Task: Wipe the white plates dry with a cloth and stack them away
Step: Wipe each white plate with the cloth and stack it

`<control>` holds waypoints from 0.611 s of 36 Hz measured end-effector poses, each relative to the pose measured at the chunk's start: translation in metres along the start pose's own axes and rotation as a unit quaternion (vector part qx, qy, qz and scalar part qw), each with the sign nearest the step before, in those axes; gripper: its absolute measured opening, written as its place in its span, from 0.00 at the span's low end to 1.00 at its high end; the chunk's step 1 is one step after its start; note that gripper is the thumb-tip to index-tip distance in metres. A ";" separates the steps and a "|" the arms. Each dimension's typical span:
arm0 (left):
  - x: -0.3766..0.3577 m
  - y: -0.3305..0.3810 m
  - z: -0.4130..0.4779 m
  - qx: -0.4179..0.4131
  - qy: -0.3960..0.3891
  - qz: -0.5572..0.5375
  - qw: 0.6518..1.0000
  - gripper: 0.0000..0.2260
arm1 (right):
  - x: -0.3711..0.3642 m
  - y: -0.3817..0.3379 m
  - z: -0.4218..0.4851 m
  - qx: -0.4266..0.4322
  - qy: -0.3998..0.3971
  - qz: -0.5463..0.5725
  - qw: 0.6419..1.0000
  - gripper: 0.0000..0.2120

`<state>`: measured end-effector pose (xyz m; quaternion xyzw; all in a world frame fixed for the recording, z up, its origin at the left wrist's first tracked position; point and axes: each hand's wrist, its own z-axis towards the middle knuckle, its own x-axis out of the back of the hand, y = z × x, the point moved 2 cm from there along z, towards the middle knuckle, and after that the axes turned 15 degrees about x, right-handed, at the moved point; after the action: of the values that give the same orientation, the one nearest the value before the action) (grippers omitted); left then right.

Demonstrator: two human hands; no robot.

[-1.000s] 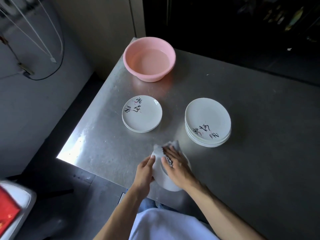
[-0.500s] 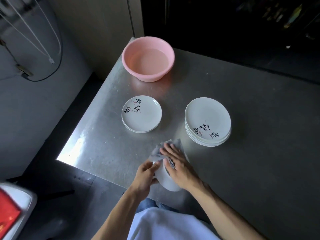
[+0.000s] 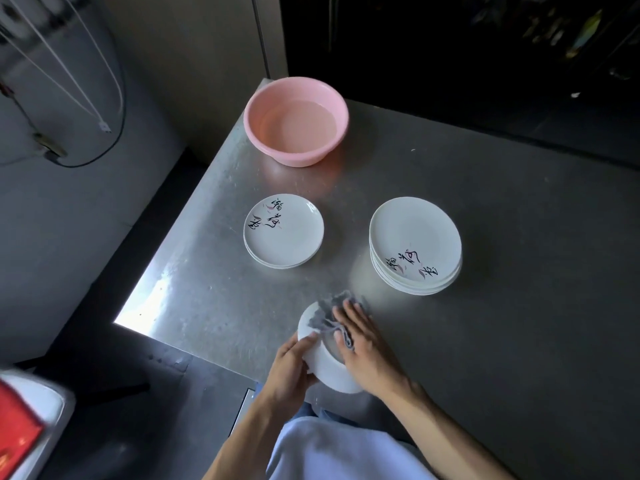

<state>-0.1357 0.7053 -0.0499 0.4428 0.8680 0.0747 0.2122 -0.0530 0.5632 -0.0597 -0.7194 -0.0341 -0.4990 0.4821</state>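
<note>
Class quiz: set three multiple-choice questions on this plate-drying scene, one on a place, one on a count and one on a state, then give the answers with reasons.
1. Where does the pink basin stand on the table?
A. At the far corner, beyond the plates
B. Between the two stacks
C. At the near edge, by the hands

2. How many stacks of plates rest on the table?
A. One
B. Two
C. Four

3. What is the right hand doing?
A. Hanging idle
B. Lifting the basin
C. Pressing a grey cloth onto the held plate

Answers:
1 A: the basin sits at the back corner, behind both stacks.
2 B: there is a lower left stack and a taller right stack.
3 C: its fingers lie flat on the cloth while the left hand grips the plate's rim.
</note>
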 end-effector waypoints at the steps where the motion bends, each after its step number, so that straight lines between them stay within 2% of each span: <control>1: -0.001 0.000 0.000 0.003 -0.002 -0.014 1.000 0.12 | 0.001 0.003 -0.004 -0.024 -0.013 -0.003 1.000 0.24; 3: -0.001 0.002 0.003 0.005 0.001 -0.034 0.999 0.15 | 0.004 0.003 -0.015 -0.012 -0.023 -0.026 0.999 0.24; 7: -0.004 0.007 0.007 0.013 -0.005 -0.091 0.996 0.18 | 0.015 -0.018 -0.039 0.085 0.014 -0.084 0.993 0.26; 11: -0.015 0.012 0.008 0.037 -0.049 -0.132 0.989 0.19 | 0.024 -0.035 -0.042 0.157 -0.018 -0.202 0.967 0.29; 15: -0.018 0.016 0.013 0.024 -0.062 -0.143 0.988 0.17 | 0.049 -0.035 -0.024 0.186 -0.020 -0.210 0.960 0.34; 17: -0.023 0.021 0.013 0.002 -0.034 -0.142 0.989 0.16 | 0.061 -0.030 -0.013 0.176 0.011 -0.158 0.971 0.33; 19: -0.028 0.025 0.014 -0.017 0.047 -0.122 0.991 0.18 | 0.064 -0.024 -0.004 0.127 0.067 -0.072 0.987 0.33; 21: -0.026 0.023 0.018 -0.041 0.128 -0.062 0.989 0.20 | 0.067 -0.017 0.003 0.023 0.134 0.043 0.990 0.31; 22: -0.025 0.022 0.019 -0.053 0.162 -0.022 0.985 0.20 | 0.069 -0.014 0.006 -0.034 0.165 0.090 0.982 0.27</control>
<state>-0.0983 0.6976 -0.0528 0.3938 0.8952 0.1866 0.0931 -0.0219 0.5451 0.0007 -0.6431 0.1278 -0.5661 0.4996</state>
